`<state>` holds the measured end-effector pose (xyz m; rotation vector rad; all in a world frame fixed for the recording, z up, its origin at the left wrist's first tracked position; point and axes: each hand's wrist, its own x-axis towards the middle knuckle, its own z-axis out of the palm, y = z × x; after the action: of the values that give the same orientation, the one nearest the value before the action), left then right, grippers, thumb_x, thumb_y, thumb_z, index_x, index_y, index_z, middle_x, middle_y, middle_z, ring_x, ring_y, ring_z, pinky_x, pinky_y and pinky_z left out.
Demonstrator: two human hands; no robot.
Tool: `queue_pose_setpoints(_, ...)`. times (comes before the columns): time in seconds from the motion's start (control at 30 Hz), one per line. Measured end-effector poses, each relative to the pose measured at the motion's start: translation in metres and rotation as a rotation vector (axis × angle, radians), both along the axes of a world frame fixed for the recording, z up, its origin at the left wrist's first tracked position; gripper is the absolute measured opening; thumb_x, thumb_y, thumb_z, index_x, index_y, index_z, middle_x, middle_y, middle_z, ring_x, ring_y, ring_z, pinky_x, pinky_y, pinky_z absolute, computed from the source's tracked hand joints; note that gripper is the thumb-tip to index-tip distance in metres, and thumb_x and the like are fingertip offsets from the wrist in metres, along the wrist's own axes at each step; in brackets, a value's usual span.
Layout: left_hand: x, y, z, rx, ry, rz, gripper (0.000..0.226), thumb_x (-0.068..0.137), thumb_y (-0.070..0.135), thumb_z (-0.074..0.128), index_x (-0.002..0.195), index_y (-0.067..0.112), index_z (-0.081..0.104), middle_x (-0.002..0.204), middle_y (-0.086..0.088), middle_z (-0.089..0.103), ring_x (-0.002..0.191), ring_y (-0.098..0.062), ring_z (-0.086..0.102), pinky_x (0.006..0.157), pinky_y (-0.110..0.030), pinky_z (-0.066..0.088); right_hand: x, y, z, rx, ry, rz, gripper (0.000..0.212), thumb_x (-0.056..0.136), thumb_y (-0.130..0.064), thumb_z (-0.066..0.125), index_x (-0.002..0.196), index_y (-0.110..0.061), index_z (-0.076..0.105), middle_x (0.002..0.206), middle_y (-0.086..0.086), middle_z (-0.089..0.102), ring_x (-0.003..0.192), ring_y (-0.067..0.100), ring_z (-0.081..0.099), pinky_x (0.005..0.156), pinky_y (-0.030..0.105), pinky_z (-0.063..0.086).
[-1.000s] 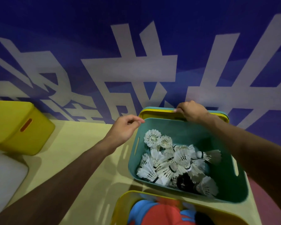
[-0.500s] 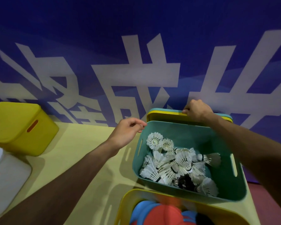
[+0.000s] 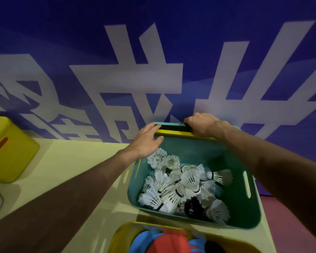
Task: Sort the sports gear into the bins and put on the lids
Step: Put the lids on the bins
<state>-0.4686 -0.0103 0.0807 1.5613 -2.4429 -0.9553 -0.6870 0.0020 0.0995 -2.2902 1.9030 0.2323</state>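
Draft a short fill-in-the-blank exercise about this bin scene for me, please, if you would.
1. The teal bin holds a heap of white ____.
2. Between that bin and the teal lid stands a second lid, coloured ____.
3. The hand gripping the teal lid's top edge is the person's ____ one.
Missing words: shuttlecocks; yellow; right.

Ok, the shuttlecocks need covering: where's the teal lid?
Head view, centre: the teal lid stands behind the teal bin and yellow lid, the right hand gripping it.
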Motion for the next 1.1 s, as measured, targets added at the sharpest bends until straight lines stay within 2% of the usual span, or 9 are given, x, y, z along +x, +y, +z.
queue_pose_setpoints(0.17,-0.006,-0.009,-0.013,-0.025,-0.089,-0.052,0.055,0.102,0.042,0.029,0.153,0.027,0.015,0.160,0.016,-0.008,0.148,-0.016,0.001,0.120,-0.044,0.013,-0.008,-0.005,-0.001,-0.081,-0.042,-0.121,0.026,0.093,-0.017,0.054,0.118,-0.015,0.062,0.109,0.009,0.064,0.098,0.026,0.060,0.078,0.034,0.047)
queue_pose_setpoints(0.27,-0.007,-0.009,-0.012,-0.100,-0.055,-0.033,0.051,0.103,0.039,0.028,0.152,0.026,0.020,0.159,0.017,-0.010,0.148,-0.016,0.003,0.119,-0.045,0.016,-0.012,-0.005,0.008,-0.131,-0.091,-0.169,0.026,0.094,-0.016,0.055,0.118,-0.015,0.063,0.111,0.008,0.065,0.099,0.025,0.061,0.083,0.035,0.049)
queue_pose_setpoints(0.37,-0.009,-0.003,-0.007,-0.314,0.060,0.076,0.045,0.101,0.029,0.039,0.145,0.020,0.037,0.155,0.006,0.011,0.137,-0.020,0.031,0.109,-0.036,0.035,-0.014,0.002,0.020,-0.201,-0.102,-0.194,0.024,0.093,-0.014,0.056,0.116,-0.014,0.064,0.109,0.008,0.065,0.099,0.025,0.061,0.083,0.035,0.049)
queue_pose_setpoints(0.47,-0.012,0.006,0.008,-0.358,0.173,0.209,0.032,0.099,0.022,0.044,0.129,0.017,0.050,0.127,-0.003,0.040,0.103,-0.016,0.053,0.080,-0.026,0.042,-0.017,0.012,0.038,-0.256,-0.103,-0.214,0.026,0.093,-0.016,0.057,0.118,-0.016,0.063,0.107,0.008,0.065,0.099,0.025,0.061,0.082,0.037,0.049)
queue_pose_setpoints(0.57,-0.013,0.009,0.029,-0.152,0.304,0.308,0.026,0.100,0.019,0.040,0.122,0.017,0.054,0.107,-0.003,0.063,0.095,-0.018,0.060,0.082,-0.034,0.049,-0.015,0.021,0.062,-0.318,-0.114,-0.233,0.026,0.093,-0.018,0.057,0.117,-0.019,0.066,0.105,0.007,0.066,0.097,0.025,0.061,0.080,0.039,0.050)
queue_pose_setpoints(0.67,-0.011,0.016,0.054,0.054,0.486,0.385,0.027,0.102,0.019,0.036,0.120,0.013,0.056,0.094,-0.003,0.066,0.083,-0.019,0.064,0.074,-0.033,0.050,-0.009,0.033,0.090,-0.390,-0.118,-0.248,0.026,0.093,-0.018,0.058,0.117,-0.020,0.066,0.106,0.006,0.066,0.097,0.025,0.061,0.076,0.034,0.046)
queue_pose_setpoints(0.77,-0.005,0.023,0.083,0.314,0.761,0.446,0.035,0.103,0.025,0.033,0.130,0.008,0.049,0.105,-0.013,0.068,0.084,-0.025,0.068,0.077,-0.034,0.053,0.002,0.049,0.118,-0.478,-0.086,-0.257,0.026,0.094,-0.018,0.056,0.117,-0.021,0.066,0.105,0.008,0.066,0.098,0.027,0.061,0.076,0.035,0.046)
queue_pose_setpoints(0.93,0.011,0.039,0.137,0.686,1.102,0.517,0.067,0.097,0.055,0.034,0.146,0.010,0.027,0.132,-0.022,0.055,0.105,-0.034,0.064,0.087,-0.046,0.052,0.031,0.088,0.157,-0.547,-0.034,-0.256,0.023,0.095,-0.015,0.052,0.111,-0.021,0.068,0.094,0.008,0.066,0.090,0.030,0.063,0.072,0.038,0.047)
queue_pose_setpoints(1.1,0.044,0.066,0.173,0.896,1.320,0.500,0.065,0.087,0.058,0.052,0.136,0.016,0.040,0.131,-0.024,0.054,0.104,-0.039,0.064,0.081,-0.050,0.055,0.073,0.137,0.191,-0.595,0.080,-0.212,0.023,0.096,-0.020,0.049,0.113,-0.022,0.064,0.091,0.007,0.065,0.086,0.028,0.061,0.070,0.035,0.042)
